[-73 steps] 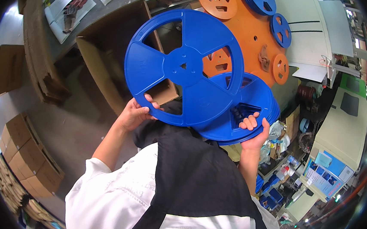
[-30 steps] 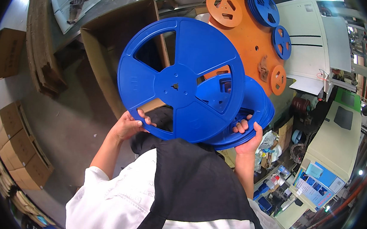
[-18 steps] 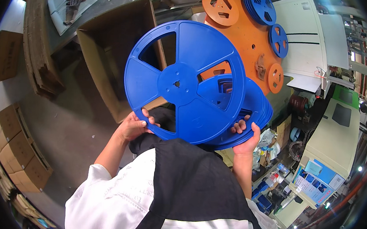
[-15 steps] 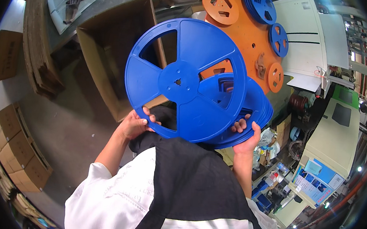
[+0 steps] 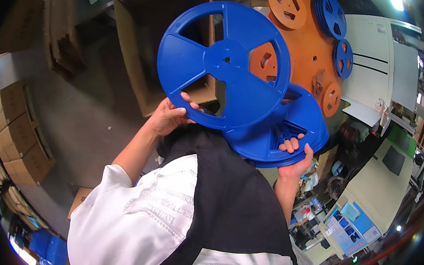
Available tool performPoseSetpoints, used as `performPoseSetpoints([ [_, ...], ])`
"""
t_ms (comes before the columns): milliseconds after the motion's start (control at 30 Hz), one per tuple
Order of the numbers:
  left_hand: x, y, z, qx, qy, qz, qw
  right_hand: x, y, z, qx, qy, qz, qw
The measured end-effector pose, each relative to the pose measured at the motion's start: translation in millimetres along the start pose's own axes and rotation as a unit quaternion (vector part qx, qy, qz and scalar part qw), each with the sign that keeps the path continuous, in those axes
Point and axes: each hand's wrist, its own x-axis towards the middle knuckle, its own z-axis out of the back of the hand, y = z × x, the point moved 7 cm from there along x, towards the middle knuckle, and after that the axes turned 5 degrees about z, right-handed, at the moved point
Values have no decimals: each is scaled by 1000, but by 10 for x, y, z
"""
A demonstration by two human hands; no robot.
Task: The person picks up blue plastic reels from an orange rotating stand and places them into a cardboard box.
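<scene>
A large blue plastic reel (image 5: 247, 93) with three wedge-shaped openings and a small central hole is raised in front of me. My left hand (image 5: 171, 115) pinches its rim at the lower left, fingers through an opening and thumb on the near face. Lower right, partly behind that reel, lies a stack of blue reels (image 5: 266, 142). My right hand (image 5: 297, 161) grips the stack's right edge, its fingers curled into an opening and its thumb along the rim. How many reels it holds cannot be made out.
An open cardboard box (image 5: 133, 61) stands behind the raised reel. Beyond, an orange round surface (image 5: 305, 55) carries an orange reel (image 5: 286, 8), small blue reels (image 5: 330, 16) and a crumpled brown piece (image 5: 318, 83). Flattened cardboard (image 5: 58, 26), stacked cartons (image 5: 20, 137) and a beige machine (image 5: 372, 185) flank me.
My left hand has carried the raised reel up and away, uncovering more of the stack. My right hand keeps its grip on the stack. The whole view has shifted and turned slightly.
</scene>
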Motion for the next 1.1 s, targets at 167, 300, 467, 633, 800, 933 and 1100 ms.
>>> performPoseSetpoints([
  [167,-50,25,125,-49,4,-21,999,-10,19,-73,-52,-35,4,998],
  [300,-229,-87,272,-31,-68,-26,997,-19,48,-150,-113,-84,13,990],
  [467,-497,-596,777,167,-225,-77,957,-25,-21,-215,-9,32,3,999],
  [633,154,-580,1780,536,-362,-23,762,6,27,-285,32,85,2,996],
  [800,881,-364,2659,685,-391,60,612,3,61,-331,58,156,3,986],
  [933,1102,-287,2275,691,-345,-11,635,-58,156,-373,51,192,8,980],
  [1100,928,-631,711,690,-265,-230,633,-108,245,-477,140,259,26,955],
])
